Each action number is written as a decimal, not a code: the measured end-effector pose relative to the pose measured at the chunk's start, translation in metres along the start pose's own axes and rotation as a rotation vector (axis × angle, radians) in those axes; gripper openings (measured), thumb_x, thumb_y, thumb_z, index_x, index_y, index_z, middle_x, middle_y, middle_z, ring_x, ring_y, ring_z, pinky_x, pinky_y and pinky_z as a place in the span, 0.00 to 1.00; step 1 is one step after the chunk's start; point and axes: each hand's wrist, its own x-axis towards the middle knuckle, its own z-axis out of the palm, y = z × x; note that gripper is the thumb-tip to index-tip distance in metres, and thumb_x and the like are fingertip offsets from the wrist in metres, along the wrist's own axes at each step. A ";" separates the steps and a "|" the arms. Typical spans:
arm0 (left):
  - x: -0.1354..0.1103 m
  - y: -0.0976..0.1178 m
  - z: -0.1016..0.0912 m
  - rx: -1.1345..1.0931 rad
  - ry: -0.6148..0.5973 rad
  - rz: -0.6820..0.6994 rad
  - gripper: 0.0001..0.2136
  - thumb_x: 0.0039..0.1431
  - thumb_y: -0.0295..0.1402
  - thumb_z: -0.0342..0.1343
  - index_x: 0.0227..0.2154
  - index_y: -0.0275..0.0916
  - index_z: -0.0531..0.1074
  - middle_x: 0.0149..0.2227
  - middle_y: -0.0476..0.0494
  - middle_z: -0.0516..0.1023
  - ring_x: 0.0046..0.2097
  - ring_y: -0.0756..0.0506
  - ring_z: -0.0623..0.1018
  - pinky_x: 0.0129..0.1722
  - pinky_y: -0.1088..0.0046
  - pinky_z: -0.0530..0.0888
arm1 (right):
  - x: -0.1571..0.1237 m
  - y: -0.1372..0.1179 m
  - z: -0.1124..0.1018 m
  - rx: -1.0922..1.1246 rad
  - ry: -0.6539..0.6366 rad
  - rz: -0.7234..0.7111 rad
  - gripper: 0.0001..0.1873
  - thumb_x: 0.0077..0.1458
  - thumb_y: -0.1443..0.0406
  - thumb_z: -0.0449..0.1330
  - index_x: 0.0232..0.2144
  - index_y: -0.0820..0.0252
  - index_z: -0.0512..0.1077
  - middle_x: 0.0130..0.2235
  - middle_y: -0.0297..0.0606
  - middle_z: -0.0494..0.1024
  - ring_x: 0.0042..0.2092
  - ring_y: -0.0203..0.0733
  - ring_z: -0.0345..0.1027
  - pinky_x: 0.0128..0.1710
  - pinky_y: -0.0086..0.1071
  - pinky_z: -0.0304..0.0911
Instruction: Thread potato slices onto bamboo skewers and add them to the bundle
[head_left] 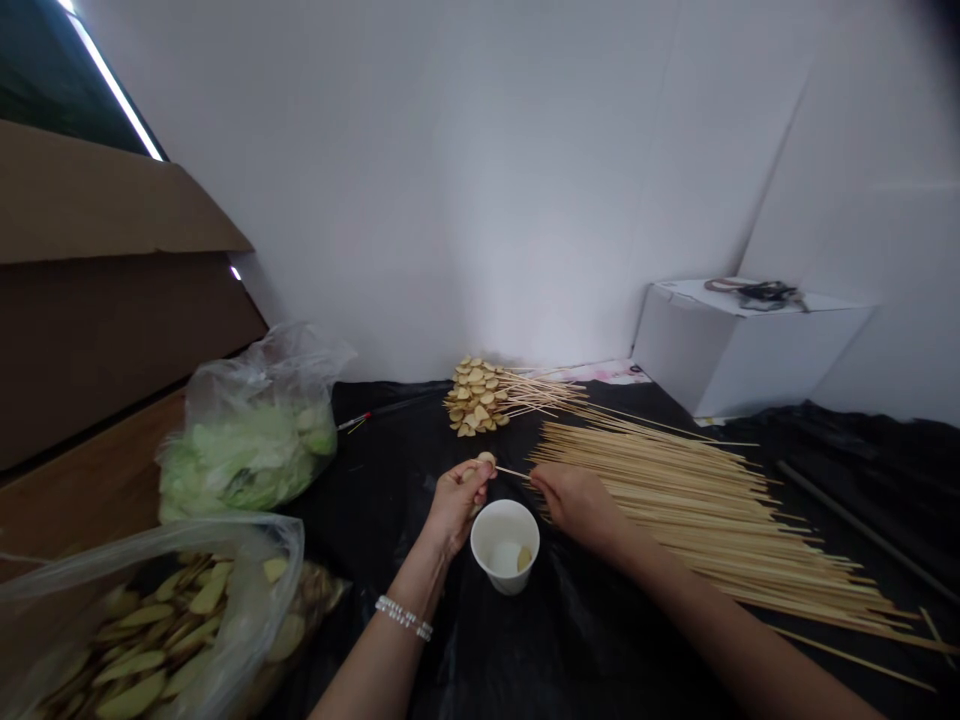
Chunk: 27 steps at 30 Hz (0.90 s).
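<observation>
Pale rounded slice (487,459) in left hand (457,500) meets thin wooden skewer (514,471).

2 bags (259,370) lie left of the cup (491,543), loose sticks (697,510) right, skewered slices (476,397) behind.

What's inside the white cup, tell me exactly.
Inside the white cup, a yellowish piece, apparently a potato slice, sits low on the right. The near wall may hide part of the bottom; anything there cannot be seen.

Cup (489,528) white; sticks (697,500) pale tan; slices (476,398) pale yellow, brown-edged; sheet (356,525) black; bagged leaves (251,455) pale green
</observation>
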 end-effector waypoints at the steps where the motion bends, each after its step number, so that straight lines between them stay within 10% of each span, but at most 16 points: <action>1: 0.000 -0.001 0.001 0.021 -0.004 -0.001 0.17 0.33 0.41 0.71 0.21 0.32 0.74 0.14 0.55 0.64 0.16 0.60 0.58 0.16 0.84 0.52 | 0.000 0.000 0.001 -0.011 0.006 -0.002 0.13 0.62 0.67 0.47 0.30 0.59 0.70 0.31 0.37 0.76 0.34 0.36 0.67 0.33 0.28 0.51; 27: -0.006 -0.006 0.012 0.089 -0.034 -0.110 0.18 0.30 0.38 0.72 0.23 0.30 0.76 0.17 0.51 0.70 0.17 0.56 0.64 0.16 0.81 0.59 | 0.005 -0.005 0.012 0.096 -0.020 -0.001 0.14 0.62 0.67 0.46 0.32 0.58 0.71 0.33 0.36 0.77 0.35 0.36 0.68 0.34 0.27 0.53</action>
